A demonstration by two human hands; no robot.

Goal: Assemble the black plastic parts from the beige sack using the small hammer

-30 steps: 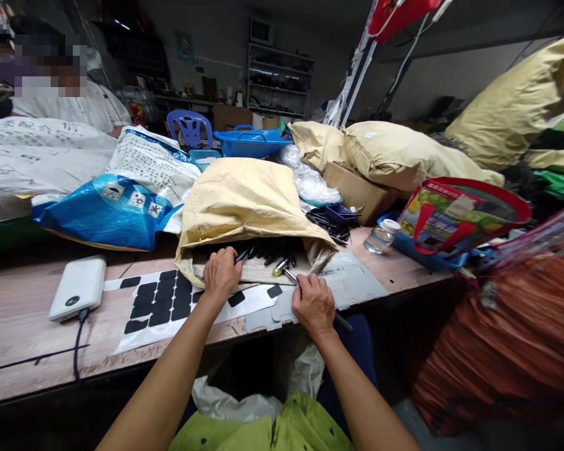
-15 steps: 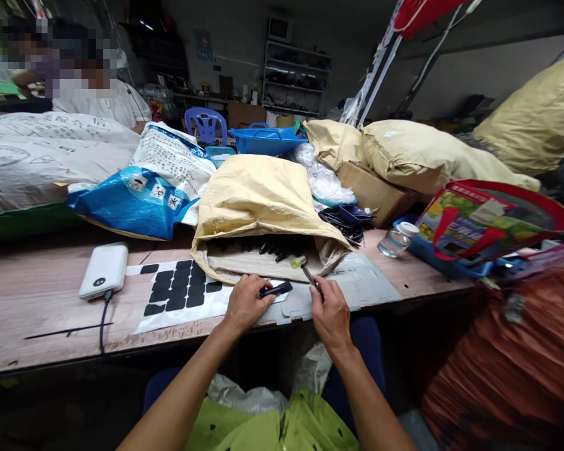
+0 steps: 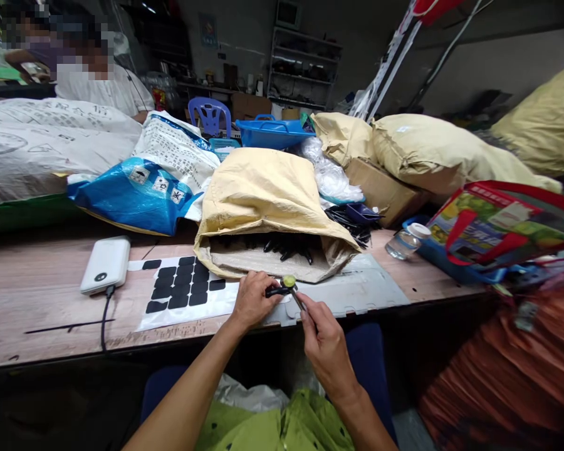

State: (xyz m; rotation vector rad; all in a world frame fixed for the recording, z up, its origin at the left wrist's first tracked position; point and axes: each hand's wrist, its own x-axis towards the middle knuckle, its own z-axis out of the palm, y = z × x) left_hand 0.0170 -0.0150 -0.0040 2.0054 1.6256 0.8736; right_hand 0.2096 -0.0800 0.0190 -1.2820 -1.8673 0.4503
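My left hand (image 3: pixel 255 297) is closed on a short black handle-like piece (image 3: pixel 273 292), held at the table's front edge just below the mouth of a yellow woven sack (image 3: pixel 263 181). In my right hand (image 3: pixel 324 332) is a small hammer (image 3: pixel 301 302) with a yellow-green head face. Its head is over the far end of the black piece; whether they touch I cannot tell. Inside the open sack lie several similar black pieces (image 3: pixel 289 246). Beneath my hands is a grey sheet (image 3: pixel 357 289), and left of them a white sheet with black rounded stickers (image 3: pixel 181 287).
A white power bank (image 3: pixel 106 266) with a cable lies at the left. Toward the right are black parts (image 3: pixel 350 220), a lidded jar (image 3: pixel 403 244) and a printed bag with red handles (image 3: pixel 493 219). A blue-and-white sack (image 3: pixel 141 194) stands behind. Another person (image 3: pixel 98 94) sits far left.
The hammer has swung left and toward me, from the sack's mouth to over the black piece. My left hand keeps its grip, nearly in place. The view has shifted slightly.
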